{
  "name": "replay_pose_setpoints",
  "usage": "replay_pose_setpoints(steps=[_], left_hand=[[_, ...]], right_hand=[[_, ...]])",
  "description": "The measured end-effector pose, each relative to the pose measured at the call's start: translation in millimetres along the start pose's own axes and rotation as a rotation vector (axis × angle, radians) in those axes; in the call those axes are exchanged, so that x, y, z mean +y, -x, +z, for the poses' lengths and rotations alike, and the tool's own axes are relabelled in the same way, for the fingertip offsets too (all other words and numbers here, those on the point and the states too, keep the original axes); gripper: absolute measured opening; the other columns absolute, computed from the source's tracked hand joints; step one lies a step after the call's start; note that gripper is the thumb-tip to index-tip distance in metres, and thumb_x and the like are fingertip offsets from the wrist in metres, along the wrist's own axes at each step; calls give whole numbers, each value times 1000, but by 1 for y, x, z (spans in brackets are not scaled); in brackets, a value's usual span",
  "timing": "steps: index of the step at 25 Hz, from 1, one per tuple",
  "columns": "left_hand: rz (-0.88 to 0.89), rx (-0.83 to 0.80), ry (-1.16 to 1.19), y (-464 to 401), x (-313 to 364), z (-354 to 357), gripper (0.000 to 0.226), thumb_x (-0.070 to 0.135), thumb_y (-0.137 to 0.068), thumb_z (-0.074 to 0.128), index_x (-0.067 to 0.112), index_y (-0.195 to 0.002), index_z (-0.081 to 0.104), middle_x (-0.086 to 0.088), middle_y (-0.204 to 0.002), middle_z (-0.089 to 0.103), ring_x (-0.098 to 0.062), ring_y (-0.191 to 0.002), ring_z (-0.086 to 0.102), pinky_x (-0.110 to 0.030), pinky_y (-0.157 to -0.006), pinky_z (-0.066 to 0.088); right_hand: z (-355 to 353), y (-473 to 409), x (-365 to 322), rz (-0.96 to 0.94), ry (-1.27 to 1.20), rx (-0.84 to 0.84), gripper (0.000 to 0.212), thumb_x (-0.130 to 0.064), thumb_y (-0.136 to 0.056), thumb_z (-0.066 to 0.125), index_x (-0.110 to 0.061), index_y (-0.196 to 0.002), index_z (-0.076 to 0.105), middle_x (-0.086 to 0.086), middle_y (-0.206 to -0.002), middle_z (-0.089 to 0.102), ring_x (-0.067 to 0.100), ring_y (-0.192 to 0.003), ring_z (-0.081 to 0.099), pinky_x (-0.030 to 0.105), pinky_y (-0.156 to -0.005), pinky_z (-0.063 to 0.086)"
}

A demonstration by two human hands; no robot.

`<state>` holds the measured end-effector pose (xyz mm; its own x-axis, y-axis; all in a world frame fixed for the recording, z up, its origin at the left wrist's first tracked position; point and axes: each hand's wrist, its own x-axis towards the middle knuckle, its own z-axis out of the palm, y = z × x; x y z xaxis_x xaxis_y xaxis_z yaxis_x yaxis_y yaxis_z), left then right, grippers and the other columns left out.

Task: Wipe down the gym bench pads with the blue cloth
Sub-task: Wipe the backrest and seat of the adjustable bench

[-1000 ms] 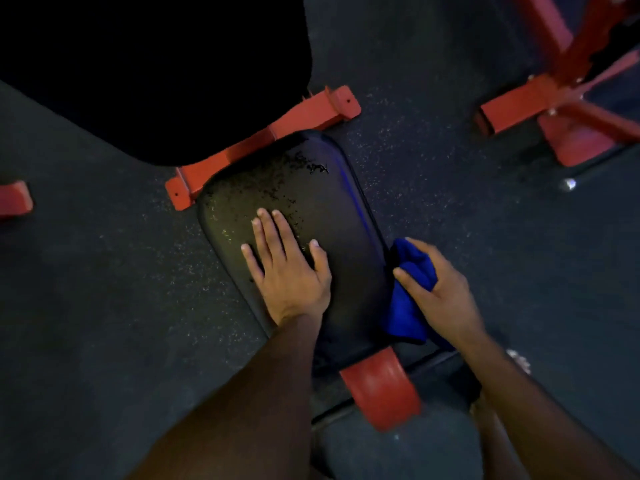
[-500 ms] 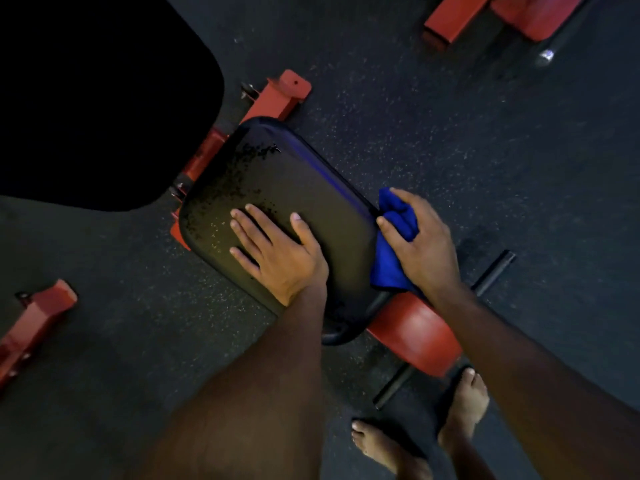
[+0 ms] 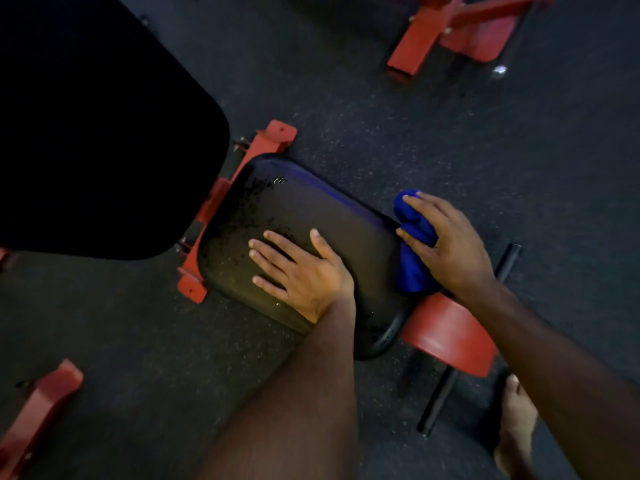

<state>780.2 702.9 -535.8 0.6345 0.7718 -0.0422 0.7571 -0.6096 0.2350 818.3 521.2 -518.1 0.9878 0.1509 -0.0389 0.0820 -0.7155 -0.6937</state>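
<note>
Gym floor (image 3: 450,161), R hand (image 3: 446,244) gripping blue cloth (image 3: 414,237)

Black seat pad (image 3: 311,216), scuffed at its far end; bunched blue cloth (image 3: 414,258) pressed against its right edge.

dark speckled floor (image 3: 398,140), black bar (image 3: 446,382), bare foot (image 3: 516,420)

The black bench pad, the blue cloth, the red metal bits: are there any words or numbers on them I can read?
None: no readable text in the head view.
Black padded seat pad: only wet specks and a small shiny mark, too blurred to read.
Blue bunched cloth: plain.
Red metal frame bracket: plain paint.
</note>
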Motion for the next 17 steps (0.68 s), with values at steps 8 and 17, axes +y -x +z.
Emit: replay_pose_setpoints(steps=[8, 17], left_hand=[[914, -206, -246, -32, -54, -25, 79, 55, -103, 14, 3, -161, 7, -20, -170, 1, -31, -158, -5, -59, -124, -8], [1054, -121, -196, -37, -63, -16, 71, 51, -102, 22, 11, -161, 24, -11, -170, 16, -27, -158, 11, -61, -125, 7]], right_hand=[[-8, 110, -39, 430, -289, 331, 56, -21, -91, 70, -24, -142, 47, -6, -141, 47, 5, -130, 45, 18, -113, 32], [41, 86, -42, 394, -70, 311, 46, -48, -95, 57, -23, -134, 51, 1, -128, 47, 22, -112, 57, 39, -93, 50]])
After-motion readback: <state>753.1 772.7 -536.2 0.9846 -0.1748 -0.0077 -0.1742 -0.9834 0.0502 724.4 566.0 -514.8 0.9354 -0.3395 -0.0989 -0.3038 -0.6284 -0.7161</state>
